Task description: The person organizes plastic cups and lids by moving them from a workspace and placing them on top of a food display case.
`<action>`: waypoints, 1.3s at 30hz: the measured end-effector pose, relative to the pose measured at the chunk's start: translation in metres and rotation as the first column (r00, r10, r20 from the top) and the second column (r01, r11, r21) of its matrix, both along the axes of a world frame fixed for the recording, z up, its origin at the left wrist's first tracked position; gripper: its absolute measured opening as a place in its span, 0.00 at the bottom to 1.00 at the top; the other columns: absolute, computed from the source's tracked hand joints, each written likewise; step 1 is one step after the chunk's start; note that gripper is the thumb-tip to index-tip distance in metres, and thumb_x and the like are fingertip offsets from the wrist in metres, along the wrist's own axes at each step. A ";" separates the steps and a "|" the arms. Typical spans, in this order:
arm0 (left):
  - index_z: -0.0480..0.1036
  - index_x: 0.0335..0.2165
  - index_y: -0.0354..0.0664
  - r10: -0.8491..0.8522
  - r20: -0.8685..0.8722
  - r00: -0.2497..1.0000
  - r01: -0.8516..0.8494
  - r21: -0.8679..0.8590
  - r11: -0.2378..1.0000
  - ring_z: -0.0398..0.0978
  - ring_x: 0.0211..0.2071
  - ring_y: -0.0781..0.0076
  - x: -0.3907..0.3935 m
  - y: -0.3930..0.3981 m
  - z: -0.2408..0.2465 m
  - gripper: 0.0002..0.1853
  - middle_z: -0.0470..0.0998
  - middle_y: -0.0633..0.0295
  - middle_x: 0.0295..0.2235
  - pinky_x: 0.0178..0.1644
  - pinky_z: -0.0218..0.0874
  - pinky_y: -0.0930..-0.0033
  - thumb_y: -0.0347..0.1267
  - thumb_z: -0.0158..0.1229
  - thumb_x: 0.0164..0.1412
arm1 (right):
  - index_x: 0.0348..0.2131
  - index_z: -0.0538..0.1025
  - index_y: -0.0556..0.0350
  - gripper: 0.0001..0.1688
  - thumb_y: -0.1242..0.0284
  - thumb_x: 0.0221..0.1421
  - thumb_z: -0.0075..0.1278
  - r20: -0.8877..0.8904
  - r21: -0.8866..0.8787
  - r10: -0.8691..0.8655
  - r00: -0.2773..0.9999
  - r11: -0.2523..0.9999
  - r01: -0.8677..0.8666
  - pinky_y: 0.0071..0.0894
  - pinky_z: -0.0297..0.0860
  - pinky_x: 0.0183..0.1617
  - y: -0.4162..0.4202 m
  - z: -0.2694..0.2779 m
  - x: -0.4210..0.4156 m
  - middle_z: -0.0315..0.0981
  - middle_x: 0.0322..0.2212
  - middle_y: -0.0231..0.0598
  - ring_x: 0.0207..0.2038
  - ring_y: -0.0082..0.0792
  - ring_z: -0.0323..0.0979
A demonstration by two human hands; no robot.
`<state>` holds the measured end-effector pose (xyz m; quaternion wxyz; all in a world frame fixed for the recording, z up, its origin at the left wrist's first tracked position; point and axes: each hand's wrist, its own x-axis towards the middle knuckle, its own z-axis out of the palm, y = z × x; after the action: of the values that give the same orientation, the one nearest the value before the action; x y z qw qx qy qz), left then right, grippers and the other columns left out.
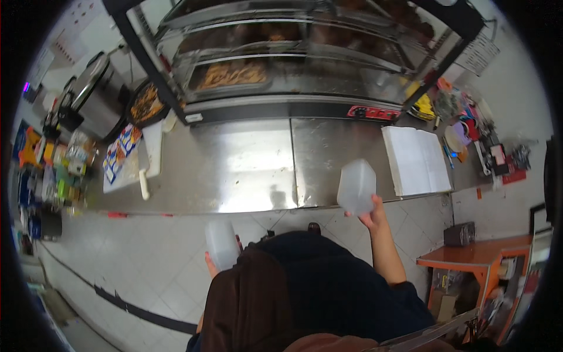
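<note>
My right hand (373, 214) grips the lower end of a translucent white plastic container (357, 185), held over the front edge of a stainless steel counter (228, 167). At the lower left, my left hand (212, 265) is closed around a second translucent plastic container (221, 244), over the floor in front of the counter. Part of that hand is hidden behind the container and the dark brown cloth at my chest. An open notebook (417, 160) lies on the counter to the right of the right-hand container.
A heated display cabinet (290, 108) with food trays spans the counter's back. At left lie a white cutting board (153, 154), a white-handled knife (144, 176) and blue printed packets (121, 149), beside a pan of food (147, 103). Pens and bags crowd the right end. An orange table (475, 253) stands lower right.
</note>
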<state>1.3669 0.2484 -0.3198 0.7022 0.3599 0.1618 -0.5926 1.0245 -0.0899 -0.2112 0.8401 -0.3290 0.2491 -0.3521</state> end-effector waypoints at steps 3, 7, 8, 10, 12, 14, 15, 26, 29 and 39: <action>0.45 0.57 0.44 -0.006 0.007 1.000 0.005 0.020 1.000 0.60 0.52 0.58 0.019 -0.002 -0.007 0.49 0.61 0.53 0.50 0.54 0.54 0.55 0.42 0.63 0.41 | 0.53 0.56 0.50 0.40 0.49 0.46 0.47 0.005 0.050 -0.137 0.991 0.989 0.137 0.53 0.67 0.35 -0.018 0.014 0.016 0.59 0.47 0.43 0.48 0.45 0.60; 0.46 0.56 0.44 -0.019 0.051 0.998 0.018 0.023 1.000 0.60 0.51 0.57 0.047 -0.013 -0.004 0.47 0.61 0.53 0.50 0.53 0.55 0.55 0.43 0.62 0.42 | 0.52 0.58 0.43 0.35 0.50 0.48 0.45 0.147 0.163 -0.145 0.979 0.979 0.120 0.49 0.66 0.36 -0.022 0.018 0.028 0.59 0.49 0.38 0.50 0.42 0.59; 0.46 0.56 0.43 -0.013 0.061 0.998 0.012 0.020 1.000 0.60 0.51 0.57 0.054 -0.016 -0.002 0.47 0.61 0.53 0.50 0.53 0.55 0.55 0.43 0.62 0.42 | 0.52 0.58 0.41 0.34 0.50 0.48 0.45 0.142 0.163 -0.145 0.979 0.979 0.121 0.47 0.66 0.36 -0.016 0.016 0.030 0.59 0.49 0.37 0.50 0.41 0.59; 0.47 0.56 0.43 0.004 0.083 0.997 -0.006 0.021 1.000 0.60 0.51 0.57 0.067 -0.022 0.005 0.46 0.61 0.53 0.50 0.53 0.55 0.55 0.44 0.61 0.43 | 0.50 0.61 0.40 0.30 0.52 0.49 0.45 0.142 0.243 -0.180 0.973 0.960 0.142 0.48 0.65 0.36 -0.003 0.000 0.027 0.61 0.47 0.36 0.48 0.41 0.61; 0.47 0.56 0.43 0.012 0.114 0.993 -0.014 0.020 1.000 0.60 0.51 0.57 0.082 -0.033 0.017 0.45 0.62 0.53 0.50 0.53 0.55 0.55 0.44 0.60 0.44 | 0.48 0.63 0.40 0.28 0.52 0.49 0.44 0.167 0.344 -0.199 0.966 0.930 0.132 0.49 0.65 0.36 0.008 -0.017 0.018 0.63 0.45 0.37 0.47 0.42 0.62; 0.48 0.56 0.42 0.018 0.151 0.988 -0.019 0.008 1.000 0.61 0.51 0.57 0.095 -0.043 0.035 0.44 0.62 0.53 0.50 0.52 0.56 0.55 0.45 0.60 0.44 | 0.47 0.64 0.38 0.31 0.51 0.44 0.47 0.036 0.348 -0.263 0.964 0.908 0.234 0.46 0.65 0.35 0.018 -0.024 0.009 0.63 0.46 0.35 0.46 0.42 0.62; 0.48 0.55 0.42 0.031 0.185 0.982 -0.029 -0.012 1.000 0.61 0.51 0.57 0.102 -0.048 0.047 0.44 0.62 0.53 0.50 0.52 0.56 0.54 0.45 0.59 0.45 | 0.47 0.64 0.38 0.31 0.51 0.44 0.47 0.050 0.351 -0.256 0.965 0.909 0.223 0.47 0.65 0.35 0.018 -0.028 0.004 0.63 0.46 0.36 0.46 0.42 0.62; 0.49 0.55 0.38 0.548 0.698 0.460 0.121 -0.661 0.740 0.61 0.51 0.56 0.099 -0.250 0.385 0.38 0.60 0.53 0.51 0.53 0.54 0.54 0.44 0.52 0.52 | 0.52 0.59 0.43 0.37 0.49 0.45 0.45 0.111 0.196 -0.201 0.973 0.964 0.177 0.52 0.65 0.35 -0.043 0.004 -0.046 0.61 0.46 0.41 0.47 0.45 0.62; 0.51 0.54 0.37 0.629 0.683 0.372 0.369 -0.731 0.574 0.60 0.51 0.60 0.080 -0.359 0.482 0.32 0.61 0.54 0.49 0.55 0.52 0.57 0.38 0.50 0.54 | 0.53 0.57 0.46 0.39 0.48 0.46 0.44 0.105 0.073 -0.149 0.983 0.987 0.142 0.53 0.66 0.37 -0.047 0.012 -0.077 0.60 0.48 0.42 0.47 0.46 0.62; 0.33 0.58 0.50 0.694 0.658 -0.292 0.458 -0.541 0.705 0.58 0.52 0.53 -0.049 -0.574 0.647 0.58 0.55 0.45 0.50 0.52 0.55 0.54 0.36 0.68 0.37 | 0.53 0.56 0.47 0.40 0.47 0.46 0.43 0.014 0.190 -0.341 0.940 0.924 0.332 0.52 0.66 0.37 -0.071 -0.004 -0.155 0.60 0.47 0.43 0.47 0.46 0.62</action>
<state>1.3179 -0.3254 0.3277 0.6643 0.3652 -0.6512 0.0354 0.8697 -0.1605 -0.2154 0.7997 -0.1933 0.3135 -0.4741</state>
